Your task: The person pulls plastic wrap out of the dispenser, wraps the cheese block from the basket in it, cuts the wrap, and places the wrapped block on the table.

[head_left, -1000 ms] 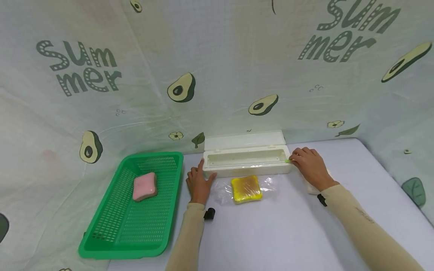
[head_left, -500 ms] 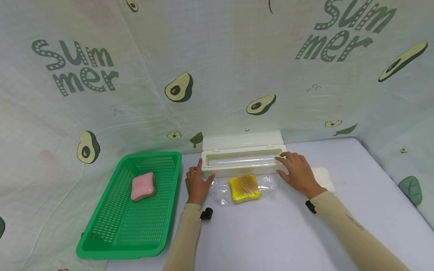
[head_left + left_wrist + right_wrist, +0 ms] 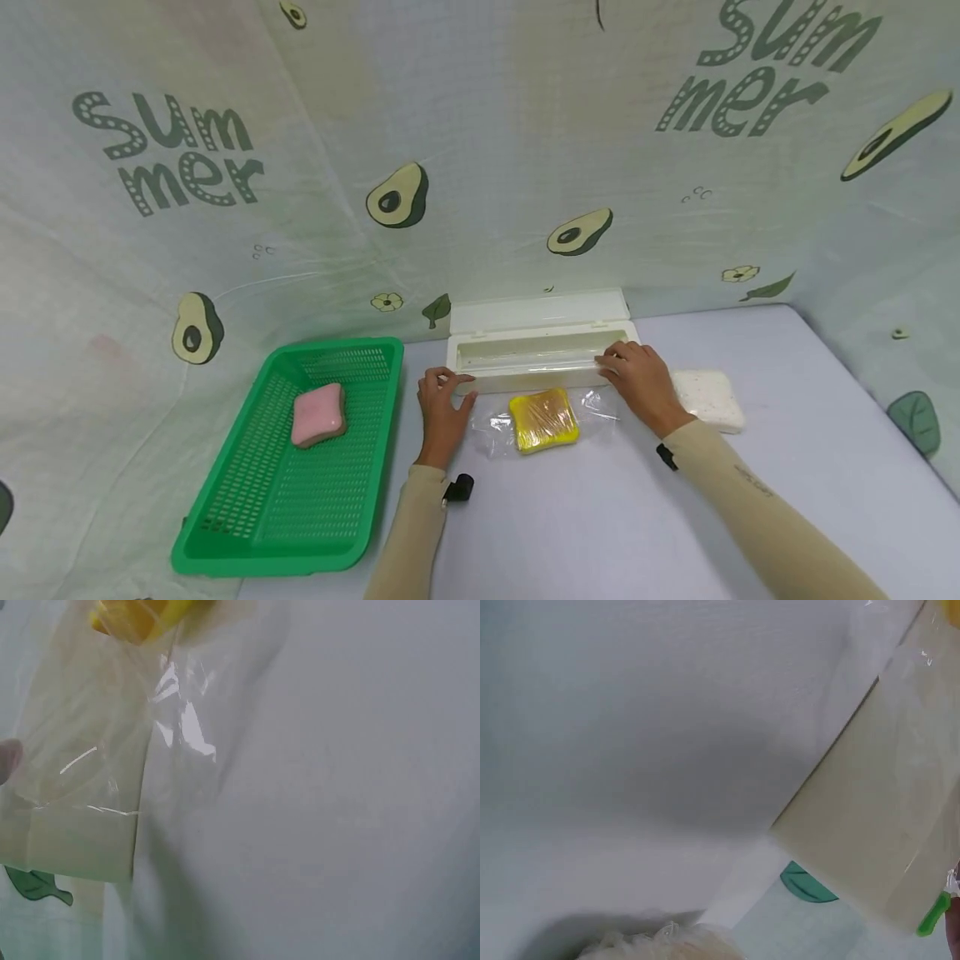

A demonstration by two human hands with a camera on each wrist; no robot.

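A long white plastic-wrap dispenser [image 3: 486, 384] stands with its lid up, clear wrap shining along its front rim. At its front left corner is my left hand [image 3: 441, 417], thumb and index finger apart; only a fingertip [image 3: 9, 760] shows in the left wrist view. My right hand [image 3: 643, 385] has its bent fingertips together at the front rim near the right end, where they pinch the wrap's edge. A green slider [image 3: 934, 915] shows beside a finger in the right wrist view. Before the dispenser lies a yellow toast-shaped piece [image 3: 543, 422] inside clear wrap.
On the left stands a green basket [image 3: 360, 517] with a pink bread-shaped piece [image 3: 318, 415] in it. A white bread-shaped piece [image 3: 711, 398] lies right of my right hand. A printed cloth [image 3: 480, 167] hangs close behind the dispenser.
My right hand has moved left from the dispenser's right end along its front rim. My left index finger has shifted from the left end to the front corner.
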